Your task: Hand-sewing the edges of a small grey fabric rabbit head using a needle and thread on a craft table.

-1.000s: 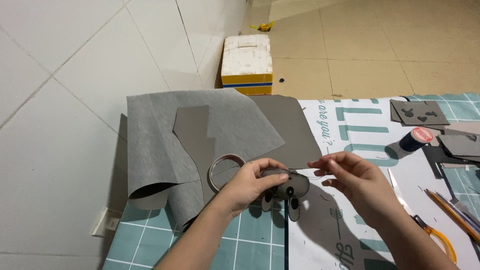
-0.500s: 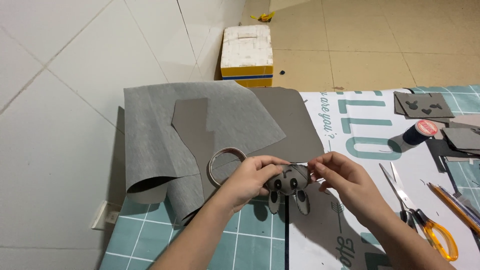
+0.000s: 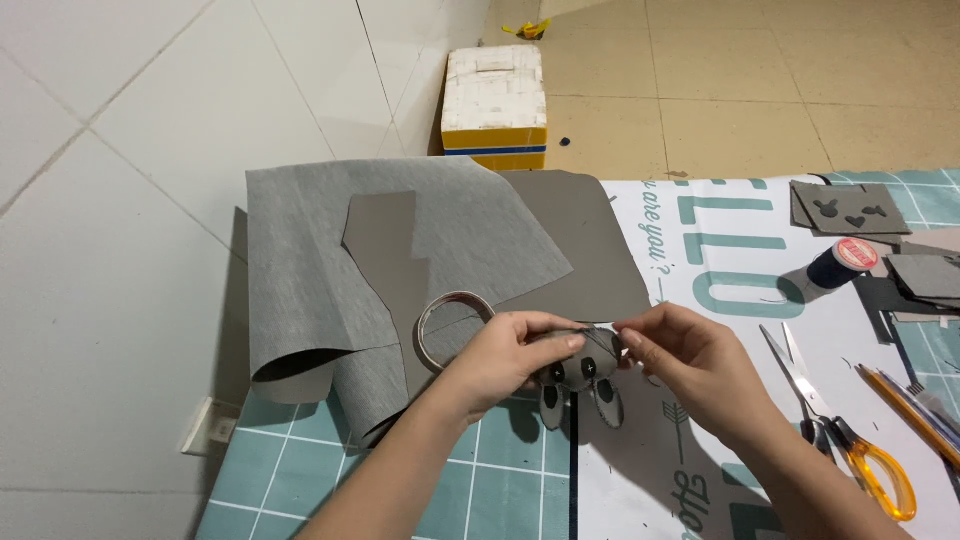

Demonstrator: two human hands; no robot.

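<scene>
My left hand holds a small grey felt figure with black button eyes and two dangling oval parts, just above the cutting mat. My right hand pinches at the figure's upper right edge with thumb and forefinger; whatever it grips there is too thin to make out. A roll of clear tape lies just left of my left hand on the grey felt sheet.
Orange-handled scissors lie to the right, with pencils beyond them. A dark thread spool and grey felt pieces sit at the far right. A white and yellow box stands on the floor behind.
Both hands have stayed together on the felt figure. The view has shifted, so the scissors now show fully on the right.
</scene>
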